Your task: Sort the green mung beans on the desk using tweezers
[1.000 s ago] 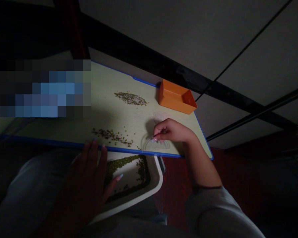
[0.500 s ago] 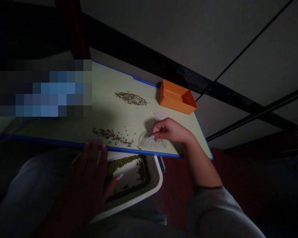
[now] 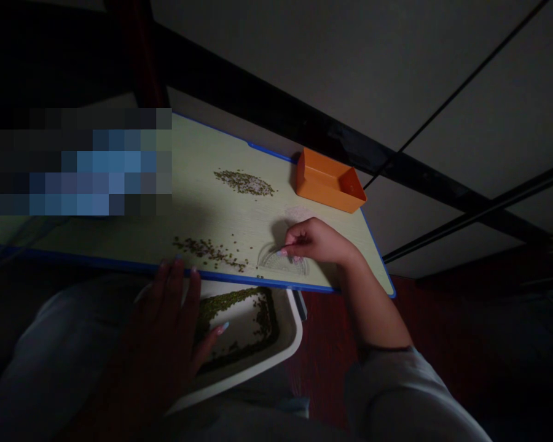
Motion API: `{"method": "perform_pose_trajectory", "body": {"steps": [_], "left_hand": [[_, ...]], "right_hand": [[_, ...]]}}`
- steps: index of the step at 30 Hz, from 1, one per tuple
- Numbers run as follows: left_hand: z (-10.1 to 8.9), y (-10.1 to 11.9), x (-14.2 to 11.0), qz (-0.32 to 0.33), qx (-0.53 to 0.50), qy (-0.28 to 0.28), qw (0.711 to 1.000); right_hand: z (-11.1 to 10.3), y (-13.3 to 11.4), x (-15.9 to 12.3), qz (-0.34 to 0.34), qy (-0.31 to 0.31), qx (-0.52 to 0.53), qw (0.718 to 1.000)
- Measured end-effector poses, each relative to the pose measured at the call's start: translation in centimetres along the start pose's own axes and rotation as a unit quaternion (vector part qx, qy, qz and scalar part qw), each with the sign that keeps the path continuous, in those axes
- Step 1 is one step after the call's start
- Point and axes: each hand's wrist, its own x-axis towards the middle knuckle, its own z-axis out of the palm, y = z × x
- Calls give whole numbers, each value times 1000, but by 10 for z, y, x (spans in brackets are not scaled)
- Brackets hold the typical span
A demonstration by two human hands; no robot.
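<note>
My right hand is closed in a pinch on a clear plastic half-round protractor, held low against the pale board-topped table near its front edge. Left of it, small green beans lie scattered in a loose strip along that edge. My left hand is in shadow, with fingers stretched out and thumb apart, palm down over the white tub. Its fingertips come up to the table's blue edge. Inside the tub, green beans line the sides, and part of the floor shows bare.
An orange open box stands at the far right of the table. Behind the strip is a pile of green beans mixed with paler grains. A faint pinkish patch lies beyond my right hand. Pixelation hides the table's left part.
Almost nothing differs. The view has shifted very slightly, and my right hand stays at the protractor. My left hand keeps its place over the tub.
</note>
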Motion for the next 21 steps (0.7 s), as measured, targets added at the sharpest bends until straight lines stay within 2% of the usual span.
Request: {"method": "perform_pose_trajectory", "body": {"steps": [7,21], "left_hand": [[0,-2,0,8,4,5,1000],[0,-1,-1,5,1,2,1000]], "right_hand": [[2,2,2,-14,6,-6,1000],[9,-4,4,-33,-38,24,998]]}}
